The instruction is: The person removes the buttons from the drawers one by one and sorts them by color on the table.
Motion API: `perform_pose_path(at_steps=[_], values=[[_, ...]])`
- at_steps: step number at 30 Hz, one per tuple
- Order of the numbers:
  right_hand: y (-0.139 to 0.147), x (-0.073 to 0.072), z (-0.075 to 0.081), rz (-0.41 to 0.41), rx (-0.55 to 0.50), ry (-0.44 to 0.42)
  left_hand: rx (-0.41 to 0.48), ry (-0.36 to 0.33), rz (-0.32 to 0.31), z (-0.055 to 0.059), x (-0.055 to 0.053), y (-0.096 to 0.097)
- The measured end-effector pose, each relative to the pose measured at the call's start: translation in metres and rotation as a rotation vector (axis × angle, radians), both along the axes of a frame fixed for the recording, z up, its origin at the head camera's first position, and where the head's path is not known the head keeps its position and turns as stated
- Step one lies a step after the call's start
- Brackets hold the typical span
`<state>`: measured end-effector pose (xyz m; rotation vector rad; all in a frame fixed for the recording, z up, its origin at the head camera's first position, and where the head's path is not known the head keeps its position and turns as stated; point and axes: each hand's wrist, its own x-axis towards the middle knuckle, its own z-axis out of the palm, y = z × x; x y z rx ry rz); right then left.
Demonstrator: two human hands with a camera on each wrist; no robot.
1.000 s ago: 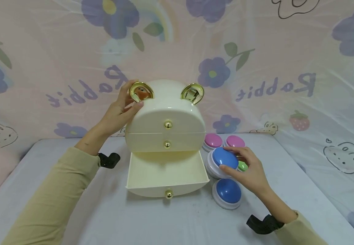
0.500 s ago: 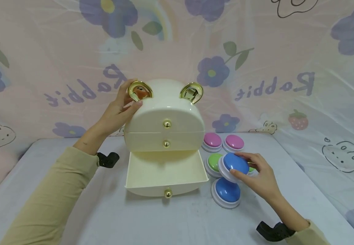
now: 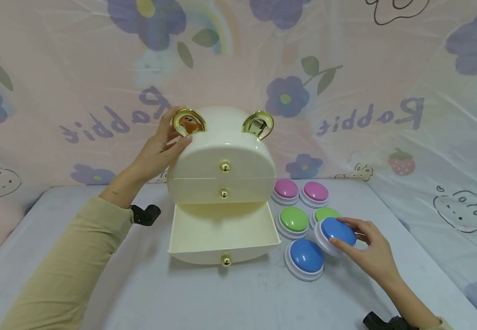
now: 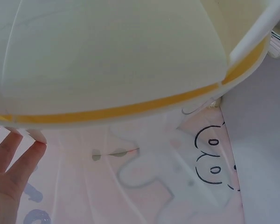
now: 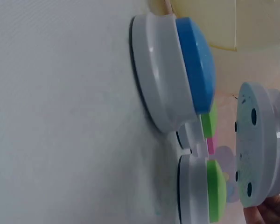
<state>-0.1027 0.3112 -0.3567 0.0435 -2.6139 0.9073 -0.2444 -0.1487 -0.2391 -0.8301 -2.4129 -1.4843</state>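
A cream drawer box (image 3: 222, 156) with two gold-rimmed ears stands mid-table, its bottom drawer (image 3: 222, 229) pulled out. My left hand (image 3: 160, 146) grips the ear on the left, thumb in front and fingers behind. In my right hand (image 3: 372, 250) is a blue push button (image 3: 338, 231) with a white base, pinched by its sides. The right wrist view shows the screw-holed underside of this button (image 5: 256, 144), lifted off the table. Another blue button (image 3: 306, 255) lies just left of it, and two green buttons (image 3: 294, 219) lie behind.
Two pink buttons (image 3: 286, 188) lie at the back, right of the box. A white cloth covers the table (image 3: 238, 298). Behind it hangs a patterned curtain (image 3: 222, 68). A gold knob (image 3: 226, 260) sticks out from the drawer front.
My right hand has carried the blue button rightward and toward me, from over the left green button, which now shows fully. My left hand stays on the ear.
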Motion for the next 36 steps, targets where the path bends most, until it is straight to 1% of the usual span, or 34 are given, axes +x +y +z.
perform_pose_path(at_steps=[2, 7, 14, 19, 22, 27, 31, 36], values=[[0.004, 0.001, -0.003, -0.009, 0.012, -0.002, -0.005, -0.003, 0.006, 0.0, 0.0, -0.001], [0.008, 0.006, -0.003, 0.005, 0.029, -0.015, -0.009, 0.001, 0.0, -0.001, 0.001, -0.002], [0.015, 0.011, -0.001, -0.001, 0.084, -0.074, -0.002, 0.0, -0.004, -0.001, 0.001, -0.001], [0.023, 0.013, -0.005, 0.022, 0.117, -0.093, -0.002, -0.01, -0.003, -0.002, 0.0, -0.001], [0.025, 0.013, -0.007, 0.027, 0.149, -0.133, -0.003, -0.015, 0.005, -0.003, 0.0, -0.001], [0.027, 0.012, -0.008, 0.025, 0.179, -0.231, -0.01, -0.015, 0.011, -0.003, 0.001, -0.001], [0.031, 0.011, -0.008, 0.048, 0.171, -0.294, -0.004, -0.01, -0.005, -0.002, 0.001, 0.0], [0.033, 0.01, -0.006, 0.113, 0.199, -0.295, -0.017, -0.006, 0.016, -0.001, -0.001, 0.0]])
